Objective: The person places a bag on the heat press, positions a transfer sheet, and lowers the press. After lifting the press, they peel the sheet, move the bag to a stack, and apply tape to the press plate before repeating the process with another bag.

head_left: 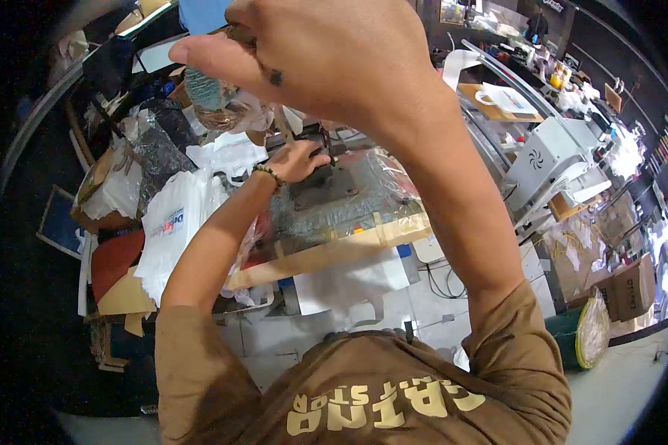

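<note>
My right hand (326, 55) is raised close to the camera at the top, its thumb pointing left and its fingers curled; what it holds, if anything, is hidden. Lower down, my left hand (298, 159) rests over the far part of a worn metal plate (326, 187), its fingers bent beside a thin dark upright part (326, 142). A beaded bracelet circles the left wrist. Around the plate lies a grey, plastic-covered surface with tan tape (334, 251) along its near edge. A teal cone of thread or cord (208, 87) stands left of my right hand.
White plastic bags (174, 230) are piled at the left, near a red item (116, 273) and cardboard. A white machine (553, 159) stands at the right. Cardboard boxes (627, 288) and a green round container (571, 335) are at the lower right. White paper (351, 282) hangs below the taped edge.
</note>
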Available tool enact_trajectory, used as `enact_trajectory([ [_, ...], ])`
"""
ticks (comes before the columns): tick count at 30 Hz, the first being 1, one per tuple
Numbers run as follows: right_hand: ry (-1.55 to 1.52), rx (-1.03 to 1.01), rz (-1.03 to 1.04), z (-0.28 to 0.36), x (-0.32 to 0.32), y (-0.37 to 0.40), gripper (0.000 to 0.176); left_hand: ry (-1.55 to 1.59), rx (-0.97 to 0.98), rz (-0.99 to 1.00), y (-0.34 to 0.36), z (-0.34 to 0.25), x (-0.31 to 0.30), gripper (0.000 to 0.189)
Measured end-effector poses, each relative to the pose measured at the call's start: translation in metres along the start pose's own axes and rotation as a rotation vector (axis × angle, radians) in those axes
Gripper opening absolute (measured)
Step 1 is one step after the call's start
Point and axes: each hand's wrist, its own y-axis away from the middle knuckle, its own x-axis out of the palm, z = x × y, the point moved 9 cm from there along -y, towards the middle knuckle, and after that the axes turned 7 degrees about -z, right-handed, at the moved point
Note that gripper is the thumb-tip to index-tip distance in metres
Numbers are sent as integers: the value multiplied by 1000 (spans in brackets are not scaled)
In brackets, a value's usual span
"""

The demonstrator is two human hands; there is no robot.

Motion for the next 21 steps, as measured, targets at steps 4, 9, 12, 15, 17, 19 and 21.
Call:
enact_trajectory([
  [4,-264,65,251,-15,16,-11,63,46,35,16,-1,3,-1,50],
  [9,-66,-22,-111,-11,18,-3,66,28,-147,101,-3,17,10,50],
  [12,-6,15,-43,-14,25,-1,67,-119,-147,70,-5,8,1,52],
  [15,33,74,62,-1,13,-5,67,-157,-337,201,-12,0,-5,56],
  [17,-64,118,174,-10,18,-13,66,-278,-409,235,-15,-1,-5,59],
  [19,39,120,338,-24,41,-12,60,-179,-320,298,-20,-6,-3,56],
  [21,-34,63,149,-23,35,-15,57,-48,-201,270,-18,-22,-15,62],
])
